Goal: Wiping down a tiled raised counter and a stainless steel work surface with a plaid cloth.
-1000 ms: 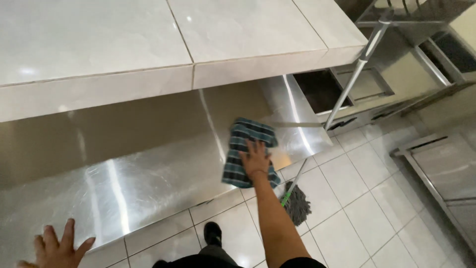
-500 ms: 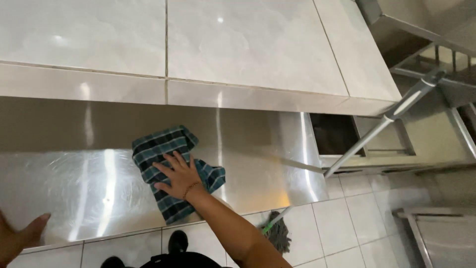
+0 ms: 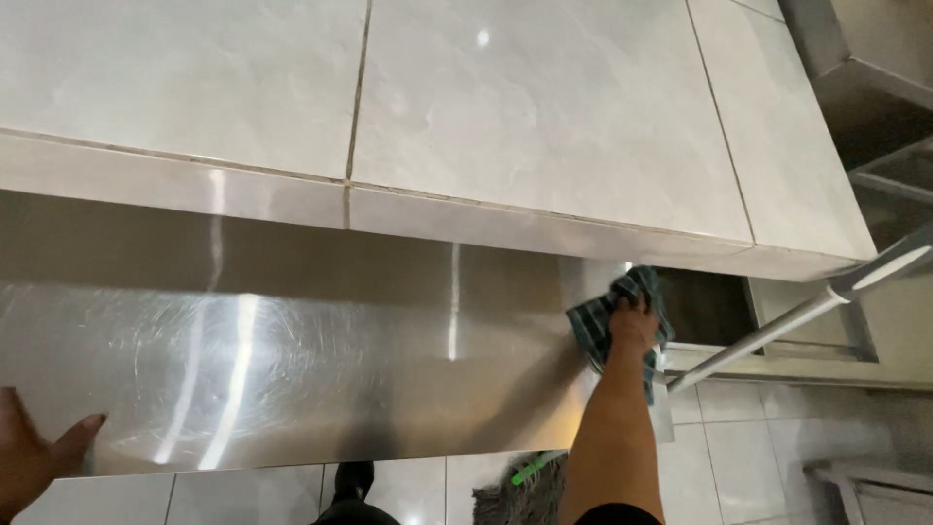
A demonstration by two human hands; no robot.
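right fingers: curled down over the checked cloth (image 3: 610,321), pressing it flat against the steel panel (image 3: 321,379). closed on the cloth, not pinching it, more like a palm-down wiping grip.
right hand (image 3: 634,329): sits on top of the cloth at the far right end of the panel, just under the overhang of the counter, forearm stretched straight out from the person.
checked cloth: dark green and blue plaid, bunched up, edges poking out to both sides of the hand. it's right at the panel's right edge, just beside the dark opening next to it.
left fingers: only a thumb and part of the palm show at the bottom left corner, spread loosely, holding nothing that can be seen.
left hand (image 3: 29,457): resting at the lower left edge of the steel panel, looks like it's just bracing.
steel panel: shiny, with swirly streaks catching the light across the left and middle. honestly can't tell clean bits from dirty bits off the glare.
progress guess: cloth is at the very right end, so that end is getting its pass now; whether the rest is finished is hard to say.
around it: pale tiled countertop (image 3: 525,107) above, a mop (image 3: 515,491) head on the floor tiles with its metal handle (image 3: 807,311) leaning up to the right.
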